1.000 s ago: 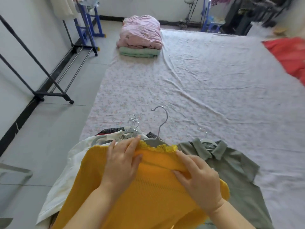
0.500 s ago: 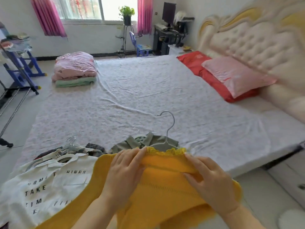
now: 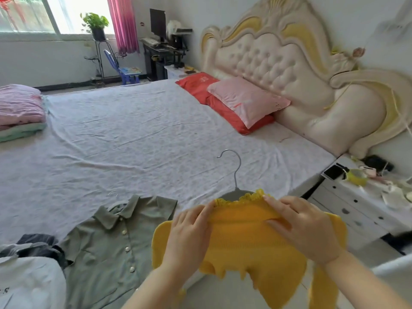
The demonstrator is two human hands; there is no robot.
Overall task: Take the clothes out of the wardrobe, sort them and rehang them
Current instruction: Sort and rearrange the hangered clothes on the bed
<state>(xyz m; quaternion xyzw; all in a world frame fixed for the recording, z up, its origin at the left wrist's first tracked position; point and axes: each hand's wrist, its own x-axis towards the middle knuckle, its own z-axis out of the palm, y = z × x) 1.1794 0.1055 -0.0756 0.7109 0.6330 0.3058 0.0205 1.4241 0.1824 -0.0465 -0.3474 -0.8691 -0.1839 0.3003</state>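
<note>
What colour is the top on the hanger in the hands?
Mustard yellow top, frilly lace neckline, on a grey hanger. Head view, lower centre.

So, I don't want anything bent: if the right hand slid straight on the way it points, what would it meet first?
The right hand points up-left along the top: first its frilled collar, then probably the hanger just behind, though depth is unclear.

yellow top [image 3: 245, 239] is hiding the hanger [image 3: 235, 194] below its hook; white t-shirt [image 3: 26, 284] and folded pink bedding [image 3: 17, 105] are running off the left edge.
</note>
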